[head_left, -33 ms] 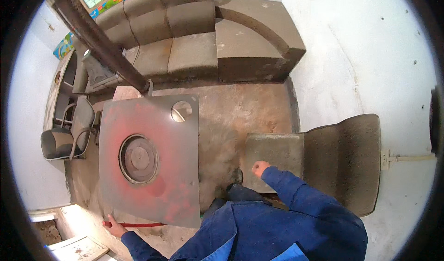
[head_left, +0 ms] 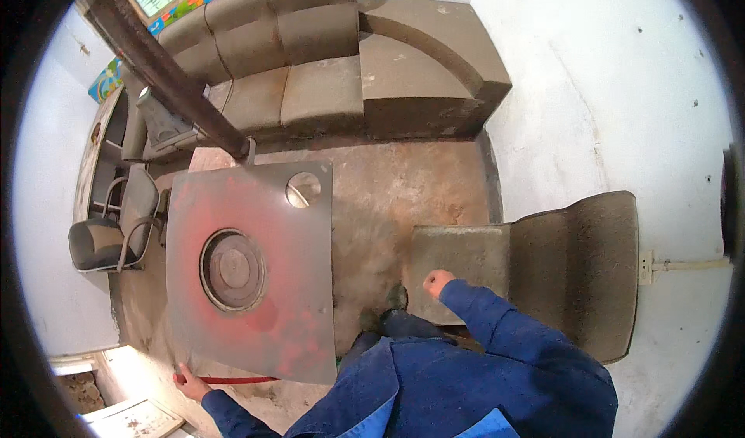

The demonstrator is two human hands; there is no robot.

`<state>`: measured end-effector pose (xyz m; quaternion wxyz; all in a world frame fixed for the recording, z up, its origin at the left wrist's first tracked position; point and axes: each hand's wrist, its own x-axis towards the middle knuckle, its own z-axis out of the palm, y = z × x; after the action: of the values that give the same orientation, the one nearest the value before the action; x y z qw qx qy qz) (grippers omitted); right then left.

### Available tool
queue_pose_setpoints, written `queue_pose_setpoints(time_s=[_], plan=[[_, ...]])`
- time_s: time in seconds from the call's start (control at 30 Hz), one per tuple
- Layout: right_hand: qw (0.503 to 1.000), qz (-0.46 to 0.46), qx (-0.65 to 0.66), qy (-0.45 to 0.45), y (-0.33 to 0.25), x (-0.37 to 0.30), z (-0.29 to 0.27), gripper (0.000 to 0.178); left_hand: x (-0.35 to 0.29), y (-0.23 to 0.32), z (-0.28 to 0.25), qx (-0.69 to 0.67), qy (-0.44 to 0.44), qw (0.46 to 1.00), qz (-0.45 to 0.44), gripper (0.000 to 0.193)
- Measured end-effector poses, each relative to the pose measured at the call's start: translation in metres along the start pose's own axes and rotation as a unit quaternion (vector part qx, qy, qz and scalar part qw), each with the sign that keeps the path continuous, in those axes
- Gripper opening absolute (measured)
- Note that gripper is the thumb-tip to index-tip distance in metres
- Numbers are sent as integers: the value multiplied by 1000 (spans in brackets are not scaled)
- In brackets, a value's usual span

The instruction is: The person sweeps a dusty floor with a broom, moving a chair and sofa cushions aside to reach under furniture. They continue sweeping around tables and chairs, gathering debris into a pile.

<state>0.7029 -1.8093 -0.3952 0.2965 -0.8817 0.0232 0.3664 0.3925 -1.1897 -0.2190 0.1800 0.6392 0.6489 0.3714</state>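
At the lower left, my left hand (head_left: 191,382) is closed around the end of a red bar (head_left: 237,380). The bar runs along the near edge of a square metal stove table (head_left: 299,283), and part of it is hidden under the tabletop. This top is grey with reddish patches. A round stove lid (head_left: 232,266) is set in its middle, and a round hole (head_left: 303,190) lies near its far right corner. My right hand (head_left: 439,283) is curled into a loose fist over the seat of a brown padded chair (head_left: 458,259), with nothing seen sticking out of it.
A thick brown pipe (head_left: 186,96) slants up from the table's far side. Behind stands a dusty brown sofa (head_left: 322,89) with a corner section (head_left: 423,73). An armchair (head_left: 140,213) is left of the table. My shoes (head_left: 396,297) are on the floor between table and chair.
The view has shifted very slightly, and more of my shoes shows beside the table. My left hand has turned a little on the red bar. The right fist stays put.
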Motion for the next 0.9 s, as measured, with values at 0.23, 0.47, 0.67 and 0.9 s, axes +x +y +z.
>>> queue_pose_setpoints(time_s=[0.23,0.47,0.67,0.9], plan=[[998,18,8,63,5,12,-20,31,33,34,7,174,61,983,-5,83],[994,64,36,84,0,-3,-38,33,-11,190,89,131,141,921,337,55],[971,98,65,209,-20,-13,-83,33,-119,274,226,-76,-171,928,322,52],[799,178,105,565,37,-111,-124,19,-235,304,322,-194,-496,811,242,51]])
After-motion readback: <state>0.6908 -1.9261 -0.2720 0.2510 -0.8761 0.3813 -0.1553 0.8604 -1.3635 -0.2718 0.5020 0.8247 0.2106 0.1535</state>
